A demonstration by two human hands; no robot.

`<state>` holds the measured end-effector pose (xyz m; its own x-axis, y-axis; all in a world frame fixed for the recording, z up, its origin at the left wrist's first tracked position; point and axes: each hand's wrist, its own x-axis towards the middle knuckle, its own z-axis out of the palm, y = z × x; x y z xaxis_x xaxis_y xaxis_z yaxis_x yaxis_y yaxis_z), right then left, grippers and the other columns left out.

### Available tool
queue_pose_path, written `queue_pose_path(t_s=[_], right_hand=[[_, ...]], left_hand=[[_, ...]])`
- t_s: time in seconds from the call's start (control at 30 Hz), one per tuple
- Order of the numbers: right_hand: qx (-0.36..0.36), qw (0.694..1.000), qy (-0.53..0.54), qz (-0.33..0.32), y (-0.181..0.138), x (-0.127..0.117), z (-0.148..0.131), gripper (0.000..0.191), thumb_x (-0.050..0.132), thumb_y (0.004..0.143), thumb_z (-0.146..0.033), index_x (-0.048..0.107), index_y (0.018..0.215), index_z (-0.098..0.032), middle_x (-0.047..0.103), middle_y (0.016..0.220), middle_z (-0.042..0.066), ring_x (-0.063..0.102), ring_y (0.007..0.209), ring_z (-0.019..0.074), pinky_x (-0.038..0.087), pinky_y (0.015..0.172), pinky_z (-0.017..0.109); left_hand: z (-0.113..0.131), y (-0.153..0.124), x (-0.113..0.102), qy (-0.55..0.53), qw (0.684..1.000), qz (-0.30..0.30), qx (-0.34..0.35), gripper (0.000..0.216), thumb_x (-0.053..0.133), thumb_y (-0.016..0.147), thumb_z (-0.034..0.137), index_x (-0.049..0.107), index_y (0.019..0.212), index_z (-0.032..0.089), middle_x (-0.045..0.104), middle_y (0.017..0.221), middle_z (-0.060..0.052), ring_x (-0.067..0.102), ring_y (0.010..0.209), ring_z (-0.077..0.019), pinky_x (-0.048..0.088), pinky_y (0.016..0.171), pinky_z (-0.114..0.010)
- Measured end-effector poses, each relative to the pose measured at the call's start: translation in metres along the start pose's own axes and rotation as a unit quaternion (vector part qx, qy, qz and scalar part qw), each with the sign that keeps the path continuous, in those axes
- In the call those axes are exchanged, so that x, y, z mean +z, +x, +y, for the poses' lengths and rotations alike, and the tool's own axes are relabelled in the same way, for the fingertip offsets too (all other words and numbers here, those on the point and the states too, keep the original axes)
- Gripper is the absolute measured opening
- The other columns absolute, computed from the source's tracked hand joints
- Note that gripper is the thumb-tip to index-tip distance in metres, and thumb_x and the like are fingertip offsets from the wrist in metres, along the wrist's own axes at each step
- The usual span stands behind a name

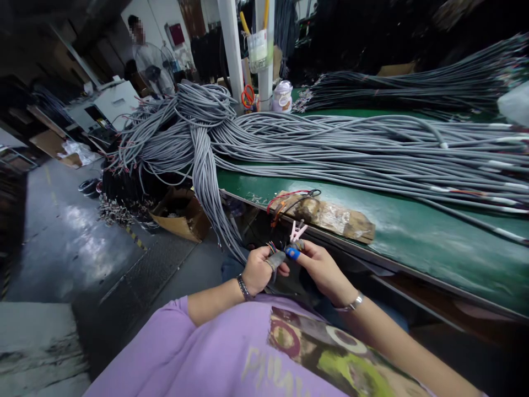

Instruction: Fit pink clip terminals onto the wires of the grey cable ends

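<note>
My left hand (258,268) is closed around the end of a grey cable (276,259) whose thin coloured wires (270,246) fan out above the fist. My right hand (320,264), with a blue cover on one fingertip (292,253), pinches a small pink-tipped tool (297,231) right beside those wires. Both hands meet just below the near edge of the green table (413,231). A taped brown block (330,215) with red and black leads (285,201) sits on the table edge just above the hands.
A thick mass of grey cables (330,143) lies across the table and spills off its left end. A darker cable bundle (413,82) lies farther back. White posts (231,49), scissors (248,95), a cardboard box (182,212) on the floor, and a person (144,52) stand beyond.
</note>
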<state>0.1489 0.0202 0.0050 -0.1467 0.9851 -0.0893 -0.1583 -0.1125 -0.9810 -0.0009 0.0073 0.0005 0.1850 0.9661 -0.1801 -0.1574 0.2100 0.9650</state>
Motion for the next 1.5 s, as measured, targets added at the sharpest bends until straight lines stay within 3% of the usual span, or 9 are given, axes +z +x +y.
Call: queue_pose_path(t_s=[0.23, 0.4, 0.5, 0.7, 0.9, 1.17, 1.5], right_hand=[[0.021, 0.999, 0.032, -0.01, 0.002, -0.004, 0.002, 0.025, 0.08, 0.064, -0.039, 0.066, 0.067, -0.019, 0.057, 0.063, -0.001, 0.045, 0.058, 0.0125, 0.039, 0.057, 0.027], [0.104, 0.976, 0.191, -0.03, 0.011, -0.016, 0.006, 0.028, 0.074, 0.07, -0.048, 0.067, 0.074, -0.021, 0.059, 0.067, 0.0, 0.05, 0.058, 0.0124, 0.047, 0.059, 0.027], [0.125, 0.967, 0.221, -0.038, 0.02, -0.018, 0.005, 0.036, 0.066, 0.075, -0.056, 0.069, 0.079, -0.021, 0.064, 0.073, 0.003, 0.054, 0.061, 0.0138, 0.049, 0.059, 0.027], [0.103, 0.963, 0.244, -0.058, 0.029, -0.011, 0.0, 0.043, 0.068, 0.072, -0.06, 0.071, 0.086, -0.02, 0.065, 0.073, 0.003, 0.054, 0.06, 0.0134, 0.047, 0.056, 0.026], [0.089, 0.962, 0.259, -0.014, 0.029, -0.004, -0.001, 0.036, 0.067, 0.074, -0.057, 0.069, 0.079, -0.021, 0.064, 0.068, 0.002, 0.054, 0.06, 0.016, 0.047, 0.059, 0.03], [0.109, 0.957, 0.268, -0.001, 0.03, -0.003, -0.003, 0.037, 0.065, 0.076, -0.058, 0.067, 0.077, -0.021, 0.063, 0.064, 0.001, 0.054, 0.057, 0.0152, 0.045, 0.054, 0.028], [0.082, 0.961, 0.259, 0.048, 0.032, 0.0, 0.001, 0.033, 0.07, 0.074, -0.054, 0.069, 0.075, -0.021, 0.071, 0.076, 0.005, 0.061, 0.065, 0.017, 0.05, 0.062, 0.03]], left_hand=[[0.002, 0.002, 0.001, -0.043, 0.998, 0.046, -0.019, 0.043, 0.073, 0.063, 0.053, 0.059, 0.068, 0.013, 0.06, 0.052, -0.001, 0.054, 0.044, -0.0103, 0.044, 0.047, -0.023], [0.013, 0.002, -0.003, -0.058, 0.998, 0.013, -0.006, 0.045, 0.072, 0.064, 0.055, 0.062, 0.072, 0.012, 0.057, 0.051, 0.0, 0.052, 0.043, -0.0099, 0.044, 0.046, -0.024], [0.019, 0.003, -0.001, -0.049, 0.998, -0.03, -0.014, 0.049, 0.073, 0.062, 0.059, 0.062, 0.071, 0.012, 0.056, 0.05, 0.0, 0.05, 0.041, -0.0093, 0.042, 0.044, -0.023], [0.024, 0.012, 0.006, -0.06, 0.995, -0.071, -0.031, 0.05, 0.075, 0.057, 0.059, 0.062, 0.066, 0.012, 0.054, 0.048, 0.001, 0.047, 0.038, -0.0082, 0.038, 0.042, -0.023], [0.021, 0.018, 0.008, -0.057, 0.994, -0.077, -0.053, 0.05, 0.075, 0.055, 0.058, 0.062, 0.068, 0.011, 0.053, 0.046, 0.002, 0.047, 0.037, -0.0077, 0.035, 0.04, -0.022], [0.022, 0.016, 0.006, -0.068, 0.993, -0.075, -0.056, 0.05, 0.076, 0.055, 0.058, 0.062, 0.067, 0.012, 0.053, 0.046, 0.002, 0.046, 0.037, -0.0081, 0.036, 0.04, -0.023], [0.011, 0.022, 0.005, -0.093, 0.988, -0.098, -0.08, 0.048, 0.077, 0.056, 0.055, 0.061, 0.069, 0.012, 0.053, 0.045, 0.001, 0.044, 0.034, -0.0083, 0.037, 0.038, -0.023]])
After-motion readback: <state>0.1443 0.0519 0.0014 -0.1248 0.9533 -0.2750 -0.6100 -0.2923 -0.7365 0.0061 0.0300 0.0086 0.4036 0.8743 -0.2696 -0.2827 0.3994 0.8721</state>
